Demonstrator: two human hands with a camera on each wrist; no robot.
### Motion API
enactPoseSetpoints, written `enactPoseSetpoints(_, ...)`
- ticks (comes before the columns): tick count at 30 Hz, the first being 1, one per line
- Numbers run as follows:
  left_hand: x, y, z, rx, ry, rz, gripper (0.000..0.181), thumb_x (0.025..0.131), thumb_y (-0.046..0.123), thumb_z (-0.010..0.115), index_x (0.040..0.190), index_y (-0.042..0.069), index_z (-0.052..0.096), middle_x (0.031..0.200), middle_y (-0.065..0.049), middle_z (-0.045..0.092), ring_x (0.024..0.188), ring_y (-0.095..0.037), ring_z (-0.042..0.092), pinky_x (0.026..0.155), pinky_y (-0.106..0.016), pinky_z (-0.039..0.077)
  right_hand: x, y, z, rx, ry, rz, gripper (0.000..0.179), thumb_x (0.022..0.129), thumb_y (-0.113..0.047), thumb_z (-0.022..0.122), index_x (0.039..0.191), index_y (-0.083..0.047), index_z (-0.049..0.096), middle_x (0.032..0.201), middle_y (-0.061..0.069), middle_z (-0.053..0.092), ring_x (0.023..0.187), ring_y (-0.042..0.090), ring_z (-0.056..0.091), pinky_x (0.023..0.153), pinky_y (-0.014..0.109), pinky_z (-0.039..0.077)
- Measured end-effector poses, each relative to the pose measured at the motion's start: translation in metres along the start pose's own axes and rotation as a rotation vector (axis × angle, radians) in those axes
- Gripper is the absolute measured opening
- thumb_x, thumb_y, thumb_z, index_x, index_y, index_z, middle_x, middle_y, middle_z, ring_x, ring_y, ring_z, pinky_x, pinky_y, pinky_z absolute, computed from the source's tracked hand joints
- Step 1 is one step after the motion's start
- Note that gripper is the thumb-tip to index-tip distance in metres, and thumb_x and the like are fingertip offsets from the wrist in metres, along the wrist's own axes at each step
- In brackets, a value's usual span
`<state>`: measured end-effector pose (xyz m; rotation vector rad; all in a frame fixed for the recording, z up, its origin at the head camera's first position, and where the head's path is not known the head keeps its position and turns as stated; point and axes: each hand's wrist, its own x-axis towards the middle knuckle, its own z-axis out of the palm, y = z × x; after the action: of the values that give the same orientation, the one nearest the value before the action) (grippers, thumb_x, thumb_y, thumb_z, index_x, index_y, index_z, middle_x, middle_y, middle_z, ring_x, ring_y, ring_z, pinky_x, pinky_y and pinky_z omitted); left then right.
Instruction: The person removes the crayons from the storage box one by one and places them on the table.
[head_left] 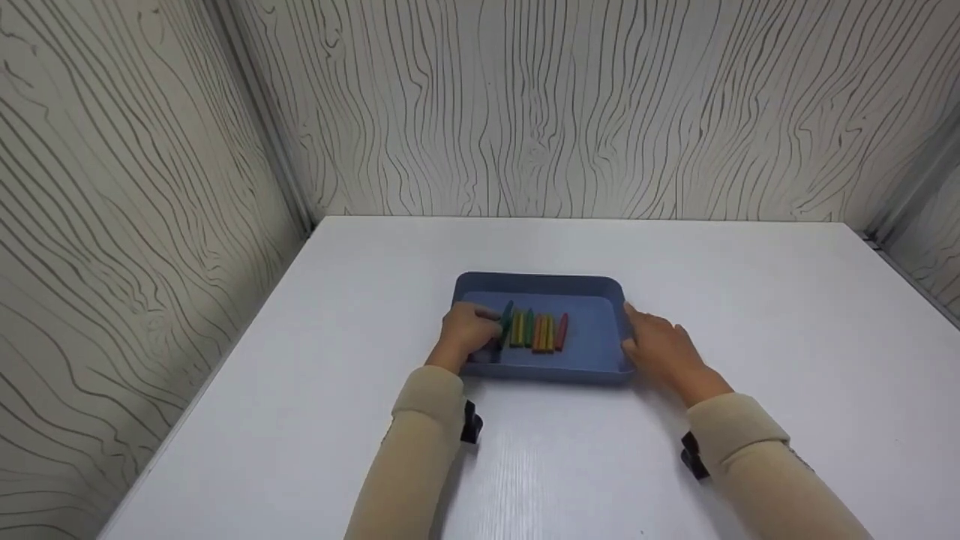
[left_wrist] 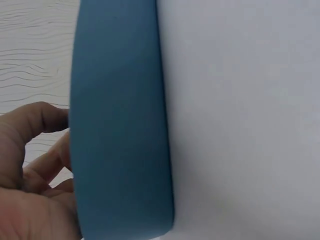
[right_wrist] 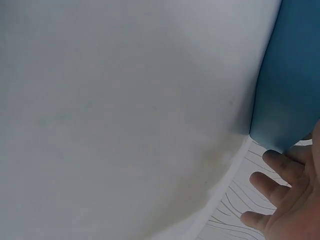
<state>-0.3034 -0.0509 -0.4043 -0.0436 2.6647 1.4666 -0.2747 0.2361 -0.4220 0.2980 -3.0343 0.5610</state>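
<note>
A shallow blue tray lies on the white table. Inside it, a row of crayons in green, yellow, orange and red runs side by side. My left hand reaches over the tray's left wall and pinches a dark green crayon, which leans beside the row's left end. In the left wrist view the tray wall hides the left fingertips. My right hand rests against the tray's right side, thumb and forefinger at the rim. Its other fingers spread past the tray's outer corner in the right wrist view.
The white table extends around the tray. A wood-grain patterned panel stands behind the table's back edge, and another panel rises along the left. Both sleeved wrists carry small black devices.
</note>
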Motion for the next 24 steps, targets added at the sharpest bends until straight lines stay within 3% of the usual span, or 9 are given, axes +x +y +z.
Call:
enactPoseSetpoints(9, -0.009, 0.005, -0.008, -0.07, 0.008, 0.027, 0.031, 0.081, 0.004, 0.064, 0.111, 0.003, 0.07, 0.11, -0.012, 0.065, 0.1, -0.025, 0.061, 0.081, -0.035, 0.05, -0.011, 0.014, -0.007, 0.003, -0.001, -0.015, 0.06, 0.09, -0.009, 0.043, 0.145, 0.009, 0.027, 0.141, 0.029, 0.038, 0.128, 0.049, 0.034, 0.099, 0.069, 0.016)
enactPoseSetpoints(17, -0.017, 0.002, -0.025, -0.114, 0.106, 0.021, 0.035, 0.079, 0.003, 0.064, 0.113, 0.004, 0.07, 0.11, -0.012, 0.066, 0.102, -0.025, 0.062, 0.083, -0.036, 0.05, -0.021, 0.029, -0.012, -0.034, -0.004, -0.03, 0.06, 0.09, -0.009, 0.046, 0.143, 0.012, 0.027, 0.139, 0.032, 0.039, 0.126, 0.051, 0.035, 0.099, 0.068, 0.02)
enactPoseSetpoints(24, -0.02, -0.013, -0.03, -0.083, 0.167, -0.017, 0.031, 0.08, 0.003, 0.065, 0.11, 0.003, 0.07, 0.102, -0.012, 0.068, 0.095, -0.025, 0.064, 0.081, -0.038, 0.05, -0.033, 0.04, -0.018, -0.041, 0.01, -0.051, 0.058, 0.092, -0.008, 0.048, 0.143, 0.012, 0.028, 0.138, 0.033, 0.039, 0.124, 0.052, 0.036, 0.097, 0.068, 0.022)
